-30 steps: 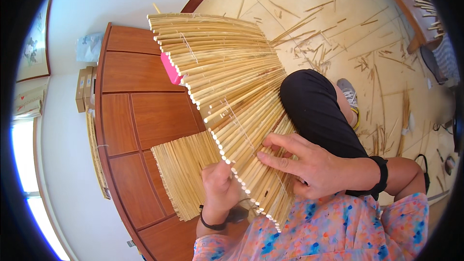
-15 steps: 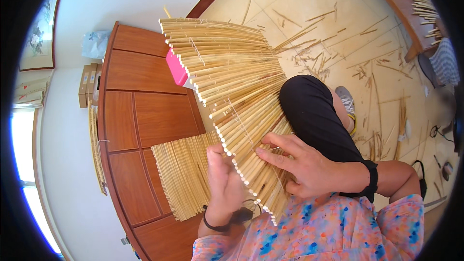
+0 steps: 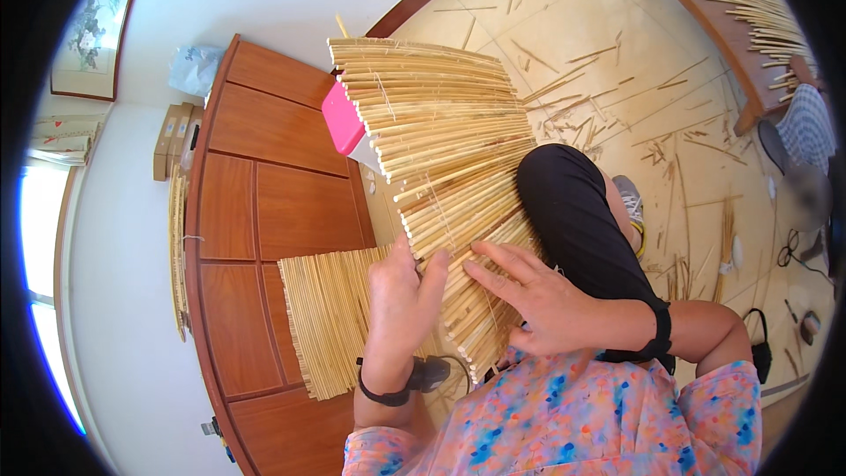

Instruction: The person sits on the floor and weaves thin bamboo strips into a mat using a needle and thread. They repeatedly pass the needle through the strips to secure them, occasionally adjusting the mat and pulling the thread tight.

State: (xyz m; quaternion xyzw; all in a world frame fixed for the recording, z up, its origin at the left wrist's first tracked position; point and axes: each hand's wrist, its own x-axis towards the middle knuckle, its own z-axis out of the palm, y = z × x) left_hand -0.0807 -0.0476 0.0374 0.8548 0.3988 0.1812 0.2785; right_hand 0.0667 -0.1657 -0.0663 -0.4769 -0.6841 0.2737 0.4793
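Observation:
A mat of pale reed sticks point(image 3: 449, 123), tied with thin thread, slopes over my lap. At its left edge my left hand point(image 3: 398, 295) grips the sticks' ends, thumb on top; its fingers are partly hidden by the edge. My right hand point(image 3: 546, 300) lies on the near part of the mat with its index and middle fingers stretched out. Those fingertips rest close to a line of thread point(image 3: 438, 203). Any thread under that hand is hidden.
A second reed mat point(image 3: 330, 322) leans on the reddish wooden cabinet point(image 3: 300, 203) at left. Behind my mat stands a pink-lidded container point(image 3: 342, 119). Stick scraps point(image 3: 582, 110) litter the tiled floor. At far right, another person's hand point(image 3: 802, 70) reaches to sticks on a bench point(image 3: 705, 13).
My left hand has come up over the mat's edge, its thumb now on top of the sticks. The right hand's fingers have straightened and shifted slightly left. The view has turned a little.

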